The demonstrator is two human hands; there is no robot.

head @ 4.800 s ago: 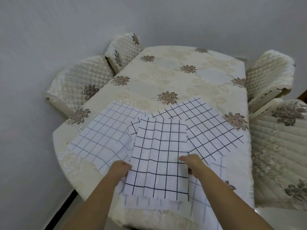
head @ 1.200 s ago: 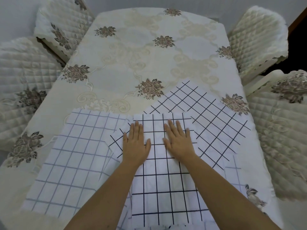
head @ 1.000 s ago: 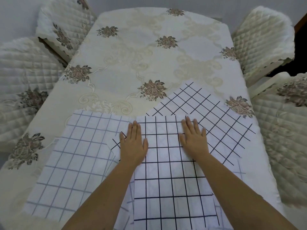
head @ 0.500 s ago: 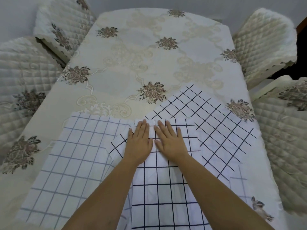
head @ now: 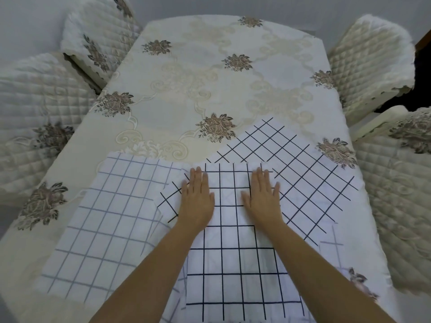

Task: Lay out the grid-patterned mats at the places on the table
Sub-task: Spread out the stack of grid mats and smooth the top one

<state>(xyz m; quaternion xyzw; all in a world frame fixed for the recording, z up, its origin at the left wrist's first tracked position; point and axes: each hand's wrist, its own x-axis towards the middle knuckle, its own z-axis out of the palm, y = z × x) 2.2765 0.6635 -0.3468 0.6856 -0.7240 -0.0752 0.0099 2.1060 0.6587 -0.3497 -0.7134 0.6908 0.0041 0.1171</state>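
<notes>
Head view, looking down at the near end of the table [head: 177, 94], which is covered in a cream cloth with brown flower motifs. I log the left hand [head: 197, 199] and the right hand [head: 262, 198] both lying palm-down on the centre mat [head: 233, 252]. Fingers on both are straight and close together, gripping nothing. The fingertips reach close to the mat's far edge, and a strip of mat shows between the hands. The centre mat is white with a dark grid, squared to the near table edge, and lies on top of the pile. To its left lies the pale-grid mat [head: 105, 217], with faint blue-grey lines, slightly turned, its right side meeting the pile. To the right lies the diagonal mat [head: 303, 173], dark-lined and turned corner-on, one corner pointing toward the table's middle, its near part under the centre mat. A dark-lined corner [head: 169, 198] pokes out just left of the left hand; I cannot tell which mat it belongs to. A faint-lined piece [head: 331, 249] shows beside the right forearm. Quilted chairs flank the table: far left chair [head: 98, 31], near left chair [head: 35, 108], far right chair [head: 368, 54], near right chair [head: 401, 194].
</notes>
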